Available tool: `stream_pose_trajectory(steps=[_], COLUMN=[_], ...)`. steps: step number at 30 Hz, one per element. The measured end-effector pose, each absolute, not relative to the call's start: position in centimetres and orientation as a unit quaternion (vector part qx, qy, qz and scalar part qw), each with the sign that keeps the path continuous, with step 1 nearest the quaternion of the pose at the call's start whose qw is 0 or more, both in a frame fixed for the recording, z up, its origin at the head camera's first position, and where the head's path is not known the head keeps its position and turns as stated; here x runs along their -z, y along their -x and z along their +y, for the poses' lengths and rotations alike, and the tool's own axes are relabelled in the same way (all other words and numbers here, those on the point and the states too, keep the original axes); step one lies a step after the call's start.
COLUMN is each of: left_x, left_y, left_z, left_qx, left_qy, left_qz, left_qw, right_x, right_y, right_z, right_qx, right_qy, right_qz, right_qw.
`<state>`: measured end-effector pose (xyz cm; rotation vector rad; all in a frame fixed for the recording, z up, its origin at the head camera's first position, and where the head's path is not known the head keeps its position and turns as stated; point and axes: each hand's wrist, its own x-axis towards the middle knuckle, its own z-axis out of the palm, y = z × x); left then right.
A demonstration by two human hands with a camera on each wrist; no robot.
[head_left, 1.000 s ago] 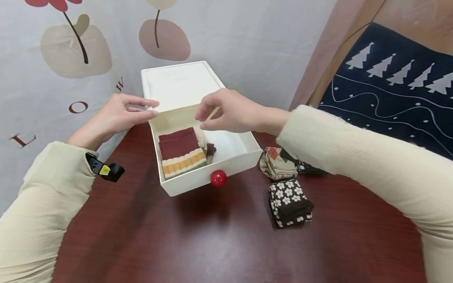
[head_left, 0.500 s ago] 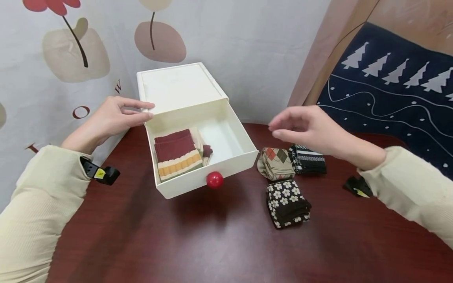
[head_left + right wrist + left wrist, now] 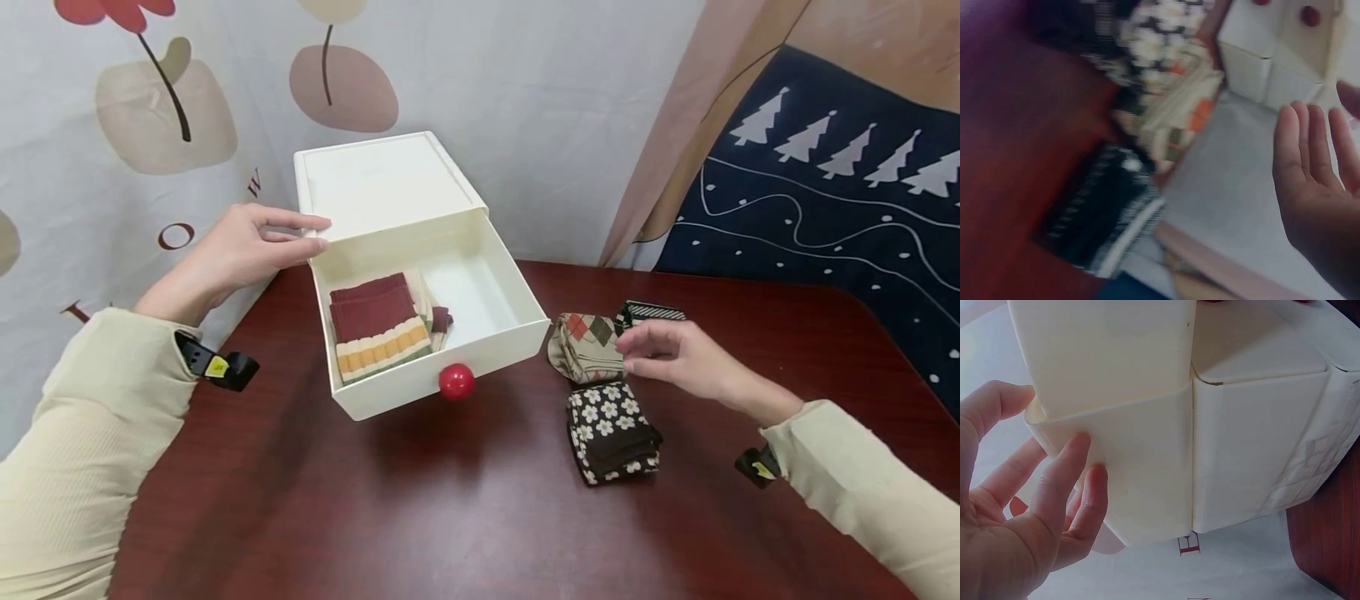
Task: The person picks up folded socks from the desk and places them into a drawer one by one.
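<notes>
My left hand (image 3: pixel 240 246) rests at the left front corner of a white drawer cabinet (image 3: pixel 386 183), its fingertips against the casing. The top drawer (image 3: pixel 397 392), with a red ball knob (image 3: pixel 456 381), is pulled out. Inside, on the left, lie folded maroon socks (image 3: pixel 371 312) with yellow and cream bands, and a cream pair beside them. Over the table, my right hand (image 3: pixel 678 362) hovers by the sock piles, fingers loosely bent and holding nothing. It partly covers black-and-white patterned socks (image 3: pixel 652 311). Folded argyle socks (image 3: pixel 585 350) lie left of it, black flowered socks (image 3: pixel 611 433) in front.
The dark red table (image 3: pixel 450 517) stretches in front of the cabinet. A printed white curtain (image 3: pixel 525 108) hangs right behind. To the right is a navy cloth (image 3: pixel 825 192) with white trees. More white drawer units (image 3: pixel 1260 437) stand below the open drawer.
My right hand has left the space over the drawer, swung right, and come down toward the black-and-white socks. The left hand keeps its place at the cabinet corner.
</notes>
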<state>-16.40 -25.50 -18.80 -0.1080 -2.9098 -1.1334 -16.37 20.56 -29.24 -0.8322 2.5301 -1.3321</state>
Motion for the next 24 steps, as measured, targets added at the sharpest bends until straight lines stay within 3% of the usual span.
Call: stream_pose_trajectory(steps=[10,24], left_x=[19.0,19.2], left_y=[16.6,16.7], left_z=[-25.6,-25.6], left_qx=[0.373,0.375], left_qy=[0.039,0.044], left_qz=[-0.927,-0.926], left_qw=[0.016,0.022], right_x=[33.3,35.5], right_y=[17.5,17.9], right_z=[22.2,22.2], right_qx=[0.416,0.409], right_qy=[0.267,0.246], right_qz=[0.851,0.846], right_qw=[0.179,0.238])
